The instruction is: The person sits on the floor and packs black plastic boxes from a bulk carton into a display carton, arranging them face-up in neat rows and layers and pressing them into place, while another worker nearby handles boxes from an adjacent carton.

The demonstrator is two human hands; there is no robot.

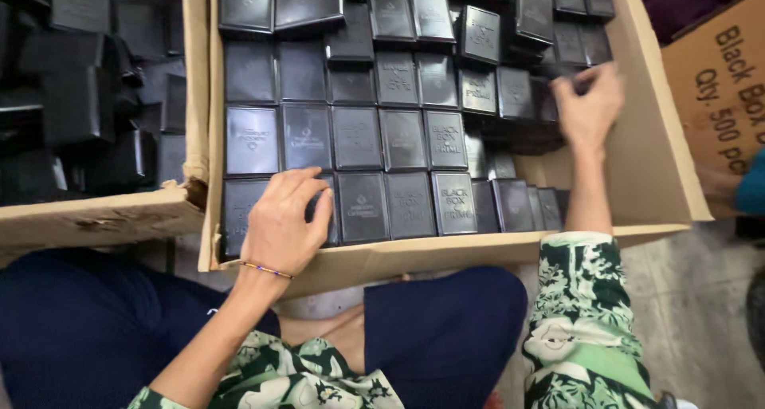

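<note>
A large cardboard carton [649, 150] in front of me holds several small black boxes [358, 138] laid flat in rows. My left hand [285, 222], with a thin bracelet at the wrist, rests on the front row, fingers curled over the edge of one small black box [323, 218]. My right hand [588, 106] reaches into the right side of the carton, fingers closed around a black box [558, 82] among loosely stacked ones. A green floral sleeve covers my right arm.
A second cardboard carton [96, 214] at the left holds more black boxes in a loose heap. A printed cardboard box [717, 82] stands at the right, with another person's arm [733, 186] beside it. My dark blue trousers fill the foreground.
</note>
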